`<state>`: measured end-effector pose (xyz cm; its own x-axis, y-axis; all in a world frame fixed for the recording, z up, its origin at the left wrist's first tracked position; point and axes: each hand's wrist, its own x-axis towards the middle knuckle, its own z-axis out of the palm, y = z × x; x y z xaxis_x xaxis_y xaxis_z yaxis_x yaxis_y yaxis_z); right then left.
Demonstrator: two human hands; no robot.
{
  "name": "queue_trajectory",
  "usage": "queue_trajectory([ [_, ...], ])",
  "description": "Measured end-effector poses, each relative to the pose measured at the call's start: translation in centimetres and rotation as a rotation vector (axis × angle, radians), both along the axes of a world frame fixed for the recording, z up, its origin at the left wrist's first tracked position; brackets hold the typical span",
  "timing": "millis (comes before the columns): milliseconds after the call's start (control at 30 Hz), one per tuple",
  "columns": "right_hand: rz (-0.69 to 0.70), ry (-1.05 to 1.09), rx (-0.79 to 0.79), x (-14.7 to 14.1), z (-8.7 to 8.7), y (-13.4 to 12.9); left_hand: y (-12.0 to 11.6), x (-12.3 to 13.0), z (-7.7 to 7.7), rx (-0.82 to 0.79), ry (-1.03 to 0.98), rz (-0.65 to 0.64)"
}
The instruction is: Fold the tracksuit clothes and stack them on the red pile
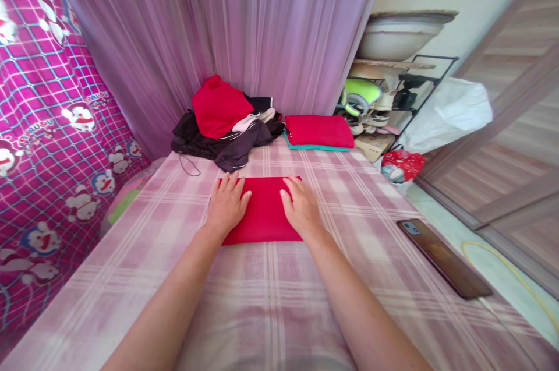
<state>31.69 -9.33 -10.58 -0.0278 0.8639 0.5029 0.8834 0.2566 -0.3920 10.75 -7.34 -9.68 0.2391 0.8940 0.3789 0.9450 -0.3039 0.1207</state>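
Red cloth [264, 216], folded into a flat rectangle, lies on the checked sheet [244, 313] directly in front of me. My left hand [227, 205] rests palm down on its left side and my right hand [301, 208] on its right side. The fingers of both hands are extended and slightly spread, pointing toward the far edge; neither hand grips anything. Beyond my left hand is a loose heap: dark clothes [244, 147] with a crumpled red garment [220, 109] on top. Beyond my right hand, a folded red piece [321, 130] lies on a green one [317, 147], well apart from the heap's red garment. A phone [443, 257] with a white cable [502, 318] attached lies at right, near the sheet's edge. Purple curtains [271, 27] hang behind.
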Motion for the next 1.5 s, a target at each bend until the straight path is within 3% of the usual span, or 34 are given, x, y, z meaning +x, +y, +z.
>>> queue_trajectory([
  [100, 0.108, -0.121, -0.113, -3.1, 0.6, 1.4, 1.0, 1.2, -0.9, -0.085, 0.070, 0.002],
  [267, 0.065, -0.194, -0.314, -4.6, -0.4, 3.3, 1.2, 1.3, -2.1, -0.160, 0.089, 0.017],
  [567, -0.055, -0.236, -0.297, -2.5, -1.8, 2.3, 1.6, 0.5, -3.0, -0.132, -0.005, 0.013],
  [833, -0.074, -0.220, -0.264, -0.9, -2.3, 1.5, 1.8, -2.4, -4.3, -0.144, -0.069, 0.035],
  [967, -0.036, -0.186, -0.276, 0.0, -2.5, 1.3, 1.9, -4.0, -5.8, -0.098, -0.140, 0.013],
  [1133, 0.116, -0.113, -0.237, 2.5, -3.7, 0.7, 2.1, -5.1, -7.0, -0.094, -0.238, 0.008],
  [1267, 0.172, -0.006, -0.205, 4.7, -5.2, 0.0, 2.1, -5.2, -5.9, -0.140, -0.190, 0.005],
  [1400, 0.164, 0.050, -0.162, 5.6, -6.0, -0.2, 1.6, -3.2, -2.5, -0.190, 0.000, 0.131],
  [1500, 0.149, 0.051, -0.152, 5.5, -6.0, -0.1, 1.3, 0.2, 0.1, -0.093, 0.090, 0.131],
])
